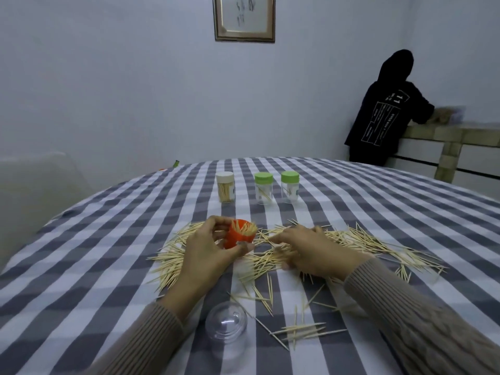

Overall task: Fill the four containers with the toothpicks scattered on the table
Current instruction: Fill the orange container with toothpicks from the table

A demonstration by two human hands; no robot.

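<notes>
My left hand (208,247) grips an orange container (239,236) partly filled with toothpicks, tilted a little toward me above the table. My right hand (305,249) lies palm down on the scattered toothpicks (378,244), fingers spread toward the orange container; whether it pinches any is hidden. At the back stand a white-lidded container (225,186) full of toothpicks and two green-lidded containers (263,188) (289,186) holding only a few. A clear plastic cap (226,324) stands on the table near my left forearm.
The round table wears a grey and white checked cloth (94,280). More toothpicks (300,330) lie loose near the front edge. A person in a black hooded top (387,112) stands at a counter by the far right wall.
</notes>
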